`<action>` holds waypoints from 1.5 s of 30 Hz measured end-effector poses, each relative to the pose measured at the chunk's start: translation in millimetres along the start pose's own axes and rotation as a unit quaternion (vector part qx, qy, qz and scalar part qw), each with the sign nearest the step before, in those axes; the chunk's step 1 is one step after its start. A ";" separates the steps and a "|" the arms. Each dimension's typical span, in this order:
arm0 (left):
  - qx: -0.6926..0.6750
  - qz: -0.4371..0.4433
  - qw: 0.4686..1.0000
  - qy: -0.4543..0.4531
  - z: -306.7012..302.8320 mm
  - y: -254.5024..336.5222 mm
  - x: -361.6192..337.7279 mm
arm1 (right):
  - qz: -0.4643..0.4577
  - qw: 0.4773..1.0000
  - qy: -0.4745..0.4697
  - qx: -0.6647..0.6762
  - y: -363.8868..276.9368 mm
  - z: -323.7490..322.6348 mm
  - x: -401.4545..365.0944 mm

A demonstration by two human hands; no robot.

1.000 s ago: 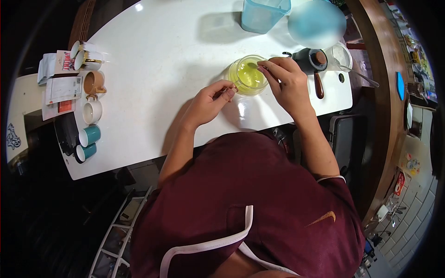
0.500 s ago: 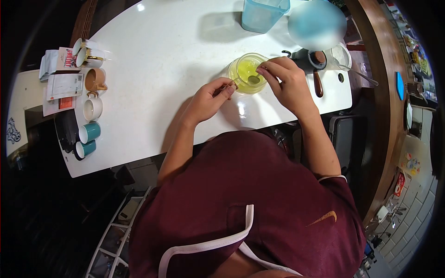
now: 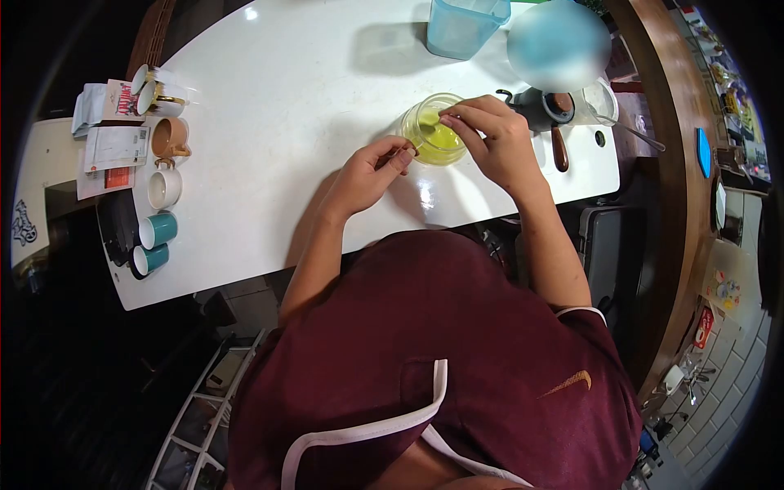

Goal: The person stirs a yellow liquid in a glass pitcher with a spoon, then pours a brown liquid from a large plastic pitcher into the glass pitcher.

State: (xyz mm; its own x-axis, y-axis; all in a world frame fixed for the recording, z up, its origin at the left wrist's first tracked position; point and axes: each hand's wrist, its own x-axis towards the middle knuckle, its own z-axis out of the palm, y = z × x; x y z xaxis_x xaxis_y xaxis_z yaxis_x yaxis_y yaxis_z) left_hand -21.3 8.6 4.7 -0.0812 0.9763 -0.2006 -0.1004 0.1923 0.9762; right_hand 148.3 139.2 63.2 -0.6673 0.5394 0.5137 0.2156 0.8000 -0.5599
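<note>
Round glass bowl (image 3: pixel 434 140) — L hand (image 3: pixel 367 175) pinches rim, R hand (image 3: pixel 500 147) spoon (image 3: pixel 429 119).

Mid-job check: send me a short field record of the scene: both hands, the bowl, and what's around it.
left hand: fingers pinched shut at the bowl's near-left rim; what they pinch is unclear
right hand: over the bowl, holds the spoon
bowl: clear glass, yellow-green liquid, upright on the table
spoon: tip inside the bowl, far-left side
behind bowl: blue tub
right of bowl: dark pot
table's left edge: cups, papers
</note>
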 end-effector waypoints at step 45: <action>0.000 0.009 1.000 0.005 3.4 3.5 -1.0 | 0.069 0.996 -0.054 0.022 -7.9 -15.5 1.4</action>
State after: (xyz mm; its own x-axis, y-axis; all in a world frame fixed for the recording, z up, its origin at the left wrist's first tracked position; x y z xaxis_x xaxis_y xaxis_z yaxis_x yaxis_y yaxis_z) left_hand -18.2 8.6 8.6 -0.0925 0.9786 -0.1837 -0.0986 0.1746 0.9797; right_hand 156.7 137.7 78.4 -0.7070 0.6094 0.3587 0.2805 0.7073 -0.6489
